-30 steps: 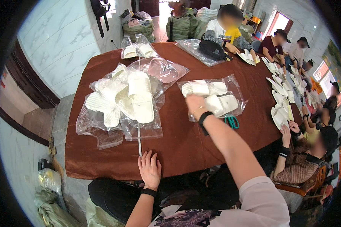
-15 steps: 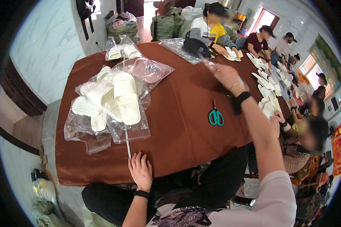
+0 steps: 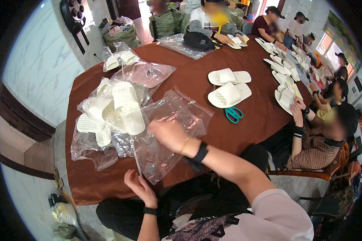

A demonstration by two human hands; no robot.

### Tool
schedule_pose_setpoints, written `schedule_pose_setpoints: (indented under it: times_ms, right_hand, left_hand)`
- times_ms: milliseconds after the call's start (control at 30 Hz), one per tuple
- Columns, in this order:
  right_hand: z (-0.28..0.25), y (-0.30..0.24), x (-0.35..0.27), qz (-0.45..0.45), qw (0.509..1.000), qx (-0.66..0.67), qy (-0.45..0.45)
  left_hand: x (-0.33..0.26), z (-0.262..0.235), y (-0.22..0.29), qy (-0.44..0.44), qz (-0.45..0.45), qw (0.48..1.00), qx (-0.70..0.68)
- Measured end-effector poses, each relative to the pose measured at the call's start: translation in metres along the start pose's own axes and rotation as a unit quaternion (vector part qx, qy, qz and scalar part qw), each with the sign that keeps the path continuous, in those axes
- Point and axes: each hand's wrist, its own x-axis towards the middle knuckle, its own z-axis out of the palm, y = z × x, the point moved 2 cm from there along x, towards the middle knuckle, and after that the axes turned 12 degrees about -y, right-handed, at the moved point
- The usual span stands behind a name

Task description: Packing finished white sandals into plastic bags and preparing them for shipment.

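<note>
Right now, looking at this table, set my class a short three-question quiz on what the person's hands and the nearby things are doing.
1. True or false: the right hand is holding the teal scissors.
2. Which does the right hand rest on? A) a black bag B) an empty clear plastic bag C) a loose slipper
3. Fill in: the two loose white slippers lie just beyond the ____.

Key
1. False: the scissors lie on the brown table, apart from both hands.
2. B. The left hand is at that bag's near edge.
3. Scissors.
</note>
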Motion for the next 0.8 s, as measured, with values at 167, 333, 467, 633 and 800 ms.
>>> schedule_pose_setpoints:
  times_ms: [167,333,467,633,800]
  right_hand:
    - [-0.094,0.152,-0.094,0.232,0.957,-0.163,0.061]
    - [-0.103,0.217,-0.181,0.260,0.925,-0.275,-0.023]
    - [-0.094,0.229,-0.176,0.222,0.928,-0.293,-0.066]
    - [-0.108,0.219,-0.178,0.187,0.941,-0.257,-0.120]
    - [-0.137,0.226,-0.206,0.203,0.945,-0.051,-0.251]
  left_hand:
    - [0.048,0.009,0.096,-0.076,0.104,0.988,0.085]
    - [0.128,0.137,0.184,-0.384,0.084,0.917,-0.069]
    - [0.192,0.270,0.162,-0.466,-0.051,0.879,-0.087]
    - [0.216,0.368,0.103,-0.422,-0.139,0.894,-0.061]
    - [0.212,0.419,0.079,-0.463,-0.235,0.849,-0.097]
